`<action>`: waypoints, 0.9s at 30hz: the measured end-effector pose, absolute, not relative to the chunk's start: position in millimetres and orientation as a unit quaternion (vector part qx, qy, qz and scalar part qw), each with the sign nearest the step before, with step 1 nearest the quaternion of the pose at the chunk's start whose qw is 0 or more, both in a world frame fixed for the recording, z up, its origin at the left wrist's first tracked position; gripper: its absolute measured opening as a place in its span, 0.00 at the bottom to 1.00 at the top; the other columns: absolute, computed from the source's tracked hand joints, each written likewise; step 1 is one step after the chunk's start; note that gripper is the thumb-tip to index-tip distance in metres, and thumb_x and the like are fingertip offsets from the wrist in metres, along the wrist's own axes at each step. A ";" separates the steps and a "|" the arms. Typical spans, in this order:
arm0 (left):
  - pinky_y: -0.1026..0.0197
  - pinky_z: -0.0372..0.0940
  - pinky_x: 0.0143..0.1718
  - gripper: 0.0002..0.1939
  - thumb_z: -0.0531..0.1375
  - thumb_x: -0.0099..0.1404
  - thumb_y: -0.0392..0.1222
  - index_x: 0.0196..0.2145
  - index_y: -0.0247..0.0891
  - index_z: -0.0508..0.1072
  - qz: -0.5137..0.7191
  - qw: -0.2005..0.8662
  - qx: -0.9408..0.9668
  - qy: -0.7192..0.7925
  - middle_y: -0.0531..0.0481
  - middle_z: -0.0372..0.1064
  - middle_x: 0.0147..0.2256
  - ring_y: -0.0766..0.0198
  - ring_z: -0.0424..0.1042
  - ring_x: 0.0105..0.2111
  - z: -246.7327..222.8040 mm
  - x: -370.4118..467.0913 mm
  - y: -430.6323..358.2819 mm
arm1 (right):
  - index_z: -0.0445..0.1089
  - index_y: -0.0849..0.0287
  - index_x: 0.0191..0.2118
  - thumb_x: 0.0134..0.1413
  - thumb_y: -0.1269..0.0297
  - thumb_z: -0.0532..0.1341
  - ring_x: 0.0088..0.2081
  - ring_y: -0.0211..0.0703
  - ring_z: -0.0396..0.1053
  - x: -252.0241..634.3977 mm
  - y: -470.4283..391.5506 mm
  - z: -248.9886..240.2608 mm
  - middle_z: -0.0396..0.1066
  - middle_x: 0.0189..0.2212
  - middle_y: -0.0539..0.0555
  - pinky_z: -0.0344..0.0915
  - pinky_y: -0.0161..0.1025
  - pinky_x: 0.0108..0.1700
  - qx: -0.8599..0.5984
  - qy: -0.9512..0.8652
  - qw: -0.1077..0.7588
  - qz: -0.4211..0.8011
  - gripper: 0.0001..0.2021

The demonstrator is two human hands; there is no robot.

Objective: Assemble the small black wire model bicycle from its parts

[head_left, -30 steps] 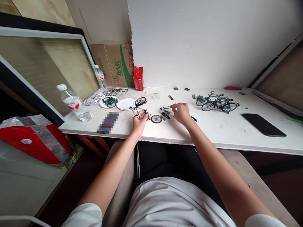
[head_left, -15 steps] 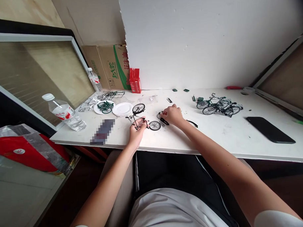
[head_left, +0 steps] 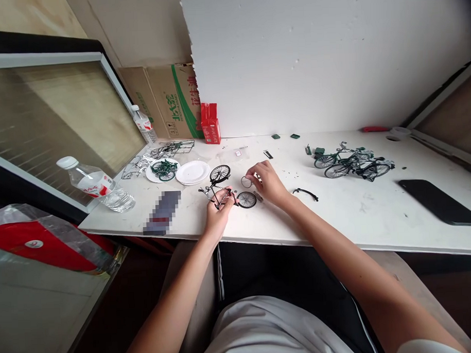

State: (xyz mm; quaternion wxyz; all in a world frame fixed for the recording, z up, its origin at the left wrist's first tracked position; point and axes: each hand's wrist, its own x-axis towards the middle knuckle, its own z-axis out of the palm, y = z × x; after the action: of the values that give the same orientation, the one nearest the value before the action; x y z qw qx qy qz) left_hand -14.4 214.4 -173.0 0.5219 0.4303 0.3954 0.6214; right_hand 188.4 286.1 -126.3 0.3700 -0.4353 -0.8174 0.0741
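My left hand (head_left: 217, 218) grips a small black model bicycle (head_left: 216, 189), held tilted with its attached wheel pointing away from me. Just right of those fingers, a loose spoked wheel (head_left: 246, 200) lies near the table's front edge. My right hand (head_left: 270, 184) is low over the table, thumb and fingers pinched together; what sits between them is hidden. By its fingertips shows a thin round rim (head_left: 245, 181). To the right of my right wrist rests a curved black part (head_left: 306, 195).
Model bicycles (head_left: 345, 163) stand at the right, near a black phone (head_left: 439, 200). Paper plates (head_left: 192, 173), one bearing green bicycle parts (head_left: 164, 169), lie left, with part frames (head_left: 176, 147) behind. Water bottles (head_left: 100, 186), a red box (head_left: 210, 127) and a cardboard carton (head_left: 165, 104) line the left side.
My right hand has lifted slightly, and the black piece under its fingers no longer shows. My left hand still grips the model bicycle. The view has shifted slightly.
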 end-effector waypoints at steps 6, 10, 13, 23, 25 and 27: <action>0.54 0.72 0.52 0.22 0.72 0.63 0.49 0.52 0.38 0.80 0.624 0.499 0.448 0.401 0.41 0.80 0.47 0.58 0.79 0.42 -175.1 -14.3 217.1 | 0.72 0.53 0.42 0.77 0.53 0.54 0.47 0.56 0.65 166.2 268.5 -126.9 0.76 0.40 0.59 0.66 0.52 0.51 -0.362 -0.833 0.409 0.089 0.14; 0.55 0.73 0.51 0.22 0.73 0.62 0.48 0.50 0.37 0.80 0.628 0.489 0.455 0.399 0.41 0.81 0.48 0.58 0.79 0.43 -178.0 -15.3 218.8 | 0.73 0.53 0.42 0.76 0.52 0.56 0.47 0.56 0.65 162.0 267.5 -127.8 0.76 0.39 0.59 0.66 0.52 0.52 -0.349 -0.838 0.413 0.074 0.14; 0.56 0.73 0.50 0.22 0.73 0.62 0.49 0.51 0.36 0.80 0.631 0.482 0.459 0.398 0.41 0.81 0.47 0.59 0.78 0.43 -179.0 -15.6 218.9 | 0.73 0.53 0.42 0.76 0.52 0.55 0.48 0.56 0.65 163.3 268.8 -128.4 0.76 0.40 0.59 0.66 0.52 0.52 -0.361 -0.833 0.415 0.060 0.14; 0.53 0.71 0.54 0.19 0.74 0.61 0.47 0.46 0.37 0.80 0.632 0.476 0.469 0.394 0.40 0.81 0.47 0.53 0.79 0.48 -170.4 -12.7 215.1 | 0.74 0.53 0.43 0.77 0.51 0.54 0.48 0.56 0.66 157.4 263.3 -133.3 0.76 0.41 0.60 0.66 0.52 0.52 -0.338 -0.849 0.403 0.054 0.15; 0.53 0.71 0.54 0.19 0.74 0.61 0.47 0.47 0.37 0.80 0.631 0.477 0.472 0.389 0.40 0.81 0.48 0.53 0.79 0.49 -171.2 -12.5 215.8 | 0.74 0.53 0.43 0.77 0.50 0.54 0.47 0.56 0.66 156.5 262.1 -133.5 0.76 0.41 0.60 0.67 0.52 0.52 -0.331 -0.850 0.404 0.065 0.16; 0.53 0.71 0.54 0.20 0.74 0.61 0.48 0.48 0.37 0.80 0.631 0.476 0.475 0.387 0.40 0.81 0.48 0.53 0.79 0.49 -173.6 -12.9 217.2 | 0.74 0.52 0.44 0.76 0.48 0.55 0.47 0.56 0.66 156.2 261.3 -134.0 0.76 0.41 0.60 0.67 0.53 0.52 -0.326 -0.851 0.405 0.076 0.17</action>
State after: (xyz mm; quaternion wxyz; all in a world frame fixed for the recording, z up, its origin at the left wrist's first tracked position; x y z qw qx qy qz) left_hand -12.9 217.2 -173.6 0.4758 0.4753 0.3865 0.6311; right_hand 156.2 261.3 -134.0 0.4052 -0.3262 -0.8506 0.0763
